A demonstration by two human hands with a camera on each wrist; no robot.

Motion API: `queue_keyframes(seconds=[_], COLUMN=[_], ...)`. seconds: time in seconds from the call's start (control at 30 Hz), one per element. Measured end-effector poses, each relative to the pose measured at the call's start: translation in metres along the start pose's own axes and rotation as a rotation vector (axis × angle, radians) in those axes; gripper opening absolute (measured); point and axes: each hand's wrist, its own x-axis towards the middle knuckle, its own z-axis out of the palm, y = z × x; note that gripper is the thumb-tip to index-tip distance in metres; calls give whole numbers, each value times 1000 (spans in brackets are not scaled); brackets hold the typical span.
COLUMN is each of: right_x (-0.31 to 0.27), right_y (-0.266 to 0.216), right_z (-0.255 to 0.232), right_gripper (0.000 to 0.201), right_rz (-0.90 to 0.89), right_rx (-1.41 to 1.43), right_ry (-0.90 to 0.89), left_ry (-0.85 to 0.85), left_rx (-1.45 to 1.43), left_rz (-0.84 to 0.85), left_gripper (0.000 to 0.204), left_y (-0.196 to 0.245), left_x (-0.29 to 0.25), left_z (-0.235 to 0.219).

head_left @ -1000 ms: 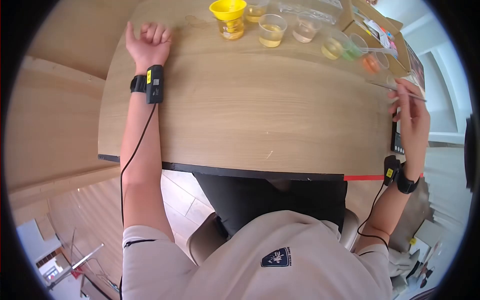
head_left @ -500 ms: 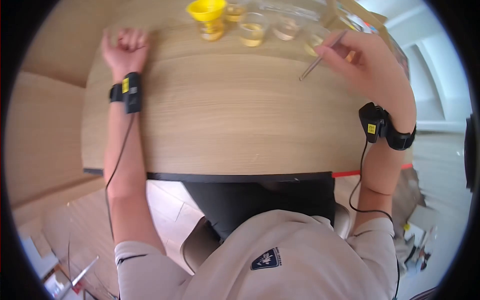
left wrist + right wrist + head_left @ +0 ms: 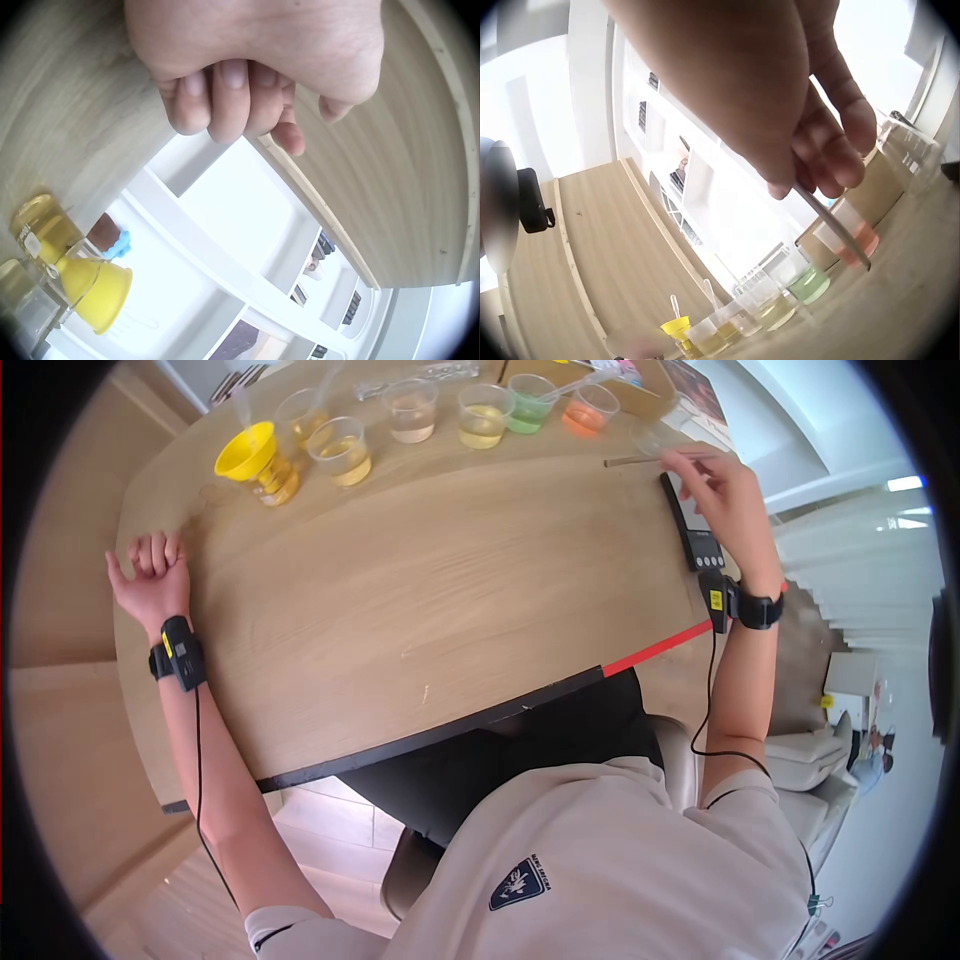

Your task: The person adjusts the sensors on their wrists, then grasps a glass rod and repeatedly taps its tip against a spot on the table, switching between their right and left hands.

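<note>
My right hand pinches a thin metal rod between thumb and fingers, over the digital scale at the table's right. The rod points left, and its flattened tip overlaps the cup of orange liquid in the right wrist view. On the left of the table lies my left hand, palm up, its fingers loosely curled and holding nothing. Beyond it stands a beaker of amber liquid with a yellow funnel in its mouth.
Clear cups line the back: pale yellow, pinkish, another yellow, green. A transparent beaker stands near the right hand. Behind are a cardboard box and white shelving. Black and red tape marks the front edge.
The right hand swung left over the table with the rod, then back right above the scale, the rod turning from slanting down to nearly level. The head view turned; the left hand stayed resting.
</note>
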Motion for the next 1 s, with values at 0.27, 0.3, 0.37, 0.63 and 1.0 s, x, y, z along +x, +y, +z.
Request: queue_keyframes(seconds=[0.27,0.3,0.37,0.63,1.0], right_x=[-28,-27,-26,20,72], right_y=[-26,-33,-47,-142,-188], right_z=[-12,-8,2,61,121], right_gripper=[23,21,21,20,20], right_rz=[124,69,7,-539,-520], right_rx=[142,218,278,190,305], right_ry=[-111,-80,-107,-247,-639], left_ry=[22,33,71,99,83], left_rx=[3,11,16,32,10], left_rz=[17,11,5,13,3], left_gripper=[42,43,46,50,51], left_y=[0,0,2,-6,-5], left_x=[1,0,-1,-8,-7], left_z=[-2,-2,-2,17,10])
